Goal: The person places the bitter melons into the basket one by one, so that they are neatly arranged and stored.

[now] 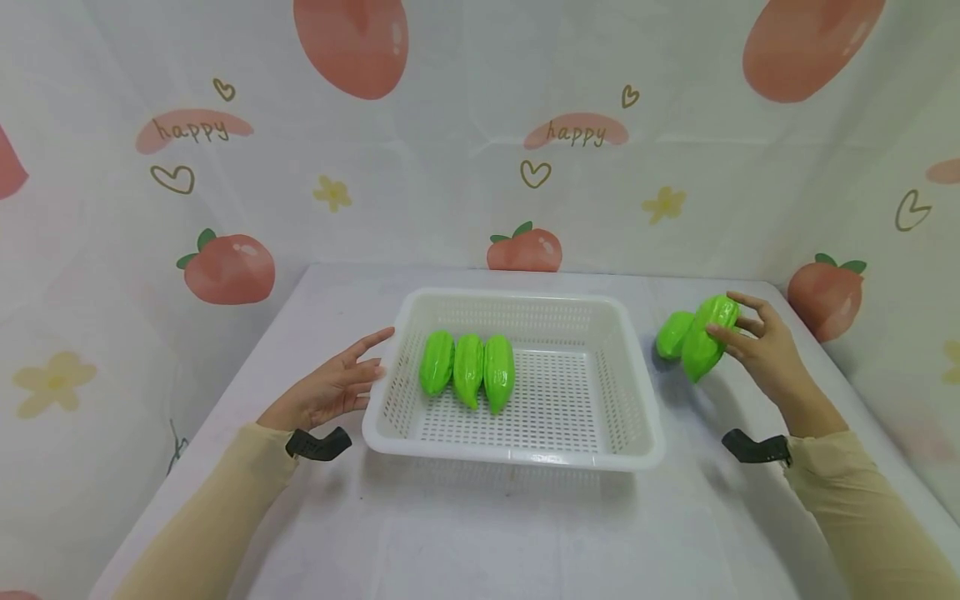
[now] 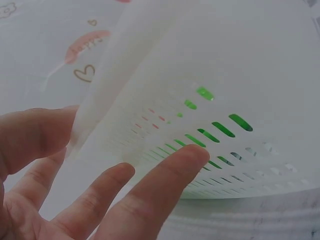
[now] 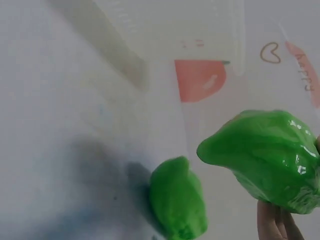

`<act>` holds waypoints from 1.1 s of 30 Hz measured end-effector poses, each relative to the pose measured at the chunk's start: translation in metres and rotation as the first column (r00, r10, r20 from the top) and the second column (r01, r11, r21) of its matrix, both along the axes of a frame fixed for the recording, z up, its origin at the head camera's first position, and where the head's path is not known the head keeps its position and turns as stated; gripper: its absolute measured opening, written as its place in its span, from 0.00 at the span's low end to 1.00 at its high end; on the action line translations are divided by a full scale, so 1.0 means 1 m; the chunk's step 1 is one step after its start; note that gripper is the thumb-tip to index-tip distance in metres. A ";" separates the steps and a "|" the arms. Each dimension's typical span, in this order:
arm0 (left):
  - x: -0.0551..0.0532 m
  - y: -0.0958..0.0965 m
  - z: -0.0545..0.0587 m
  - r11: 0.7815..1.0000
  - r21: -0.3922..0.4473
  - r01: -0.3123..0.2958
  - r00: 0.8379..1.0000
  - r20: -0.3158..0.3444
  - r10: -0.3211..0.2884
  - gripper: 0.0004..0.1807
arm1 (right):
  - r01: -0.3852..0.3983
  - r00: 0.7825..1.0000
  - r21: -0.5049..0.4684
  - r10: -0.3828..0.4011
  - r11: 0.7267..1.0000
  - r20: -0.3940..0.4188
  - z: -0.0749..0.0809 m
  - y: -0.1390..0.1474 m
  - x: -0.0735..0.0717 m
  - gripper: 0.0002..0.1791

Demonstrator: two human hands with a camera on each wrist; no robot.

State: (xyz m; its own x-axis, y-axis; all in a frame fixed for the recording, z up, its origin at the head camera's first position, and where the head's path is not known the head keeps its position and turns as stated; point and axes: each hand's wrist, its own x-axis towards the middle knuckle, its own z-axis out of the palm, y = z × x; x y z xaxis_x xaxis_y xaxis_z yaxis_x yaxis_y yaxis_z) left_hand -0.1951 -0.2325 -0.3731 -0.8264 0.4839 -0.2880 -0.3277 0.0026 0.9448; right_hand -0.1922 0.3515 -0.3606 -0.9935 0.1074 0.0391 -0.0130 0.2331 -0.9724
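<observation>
Right of the white basket (image 1: 517,457), the right hand (image 1: 774,357) pinches a green fruit (image 1: 707,335); a second fruit (image 1: 672,333) lies nearer, the basket's wall standing before three more (image 1: 468,367) inside! Left hand (image 1: 330,392), fingers spread, touches its left side; the backdrop (image 1: 450,158) behind reads "happy".

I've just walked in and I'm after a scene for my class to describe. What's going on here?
Someone is working at a white table. Their right hand holds a green vegetable up off the table, to the right of a white basket. Their left hand touches the basket's left side. Three similar vegetables lie side by side in the basket, and another vegetable lies on the table near the held one.
</observation>
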 end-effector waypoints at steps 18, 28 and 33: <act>0.000 -0.001 -0.002 1.000 0.000 0.016 1.000 -0.013 -0.016 0.38 | -0.112 0.991 -0.325 0.080 0.939 -0.108 0.059 -0.051 -0.021 0.35; -0.001 0.000 -0.002 1.000 -0.011 -0.002 1.000 0.000 0.002 0.39 | -0.202 0.978 -0.373 0.169 0.906 -0.119 0.082 -0.089 -0.036 0.35; -0.001 0.000 -0.002 1.000 0.006 0.003 1.000 -0.001 -0.003 0.38 | -0.189 0.982 -0.300 0.183 0.935 -0.050 0.086 -0.111 -0.041 0.36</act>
